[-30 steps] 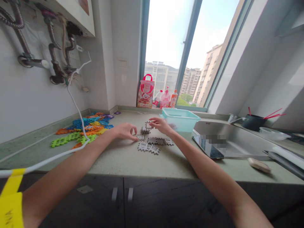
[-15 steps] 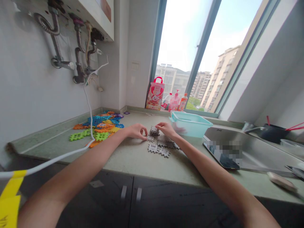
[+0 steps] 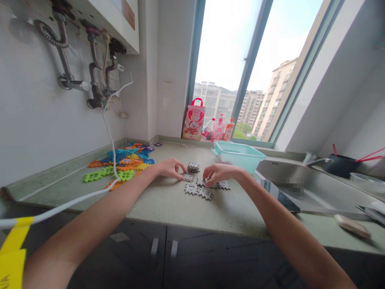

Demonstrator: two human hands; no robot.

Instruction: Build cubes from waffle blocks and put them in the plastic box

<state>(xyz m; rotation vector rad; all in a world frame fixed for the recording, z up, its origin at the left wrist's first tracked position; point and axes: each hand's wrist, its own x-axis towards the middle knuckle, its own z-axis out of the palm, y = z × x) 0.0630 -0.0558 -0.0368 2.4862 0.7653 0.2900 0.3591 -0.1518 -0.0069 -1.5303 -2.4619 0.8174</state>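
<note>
Grey interlocking tiles lie on the counter between my hands. My left hand [image 3: 171, 168] has thumb and forefinger apart, with the thumb tip at the edge of a small grey tile [image 3: 188, 178]. My right hand [image 3: 221, 173] bends down with its fingers curled on a grey tile [image 3: 199, 182], partly hidden under them. Behind them stands a short stack of grey tiles [image 3: 193, 167], touched by neither hand. Nearer me are a grey tile with a window pattern [image 3: 191, 188] and another one [image 3: 205, 194] joined beside it. More grey tiles [image 3: 223, 185] show below my right wrist.
Coloured interlocking tiles [image 3: 124, 160] are heaped at left, with a white cable [image 3: 112, 152] crossing them. A turquoise plastic tub [image 3: 240, 156] stands behind my right hand. Further right are a dark tablet-like slab [image 3: 279, 196], the sink [image 3: 313, 196] and a soap-shaped bar [image 3: 351, 226].
My right hand has left the grey stack and come down toward me onto the grey tiles in front. My left hand stays beside the small tile. The view has shifted slightly.
</note>
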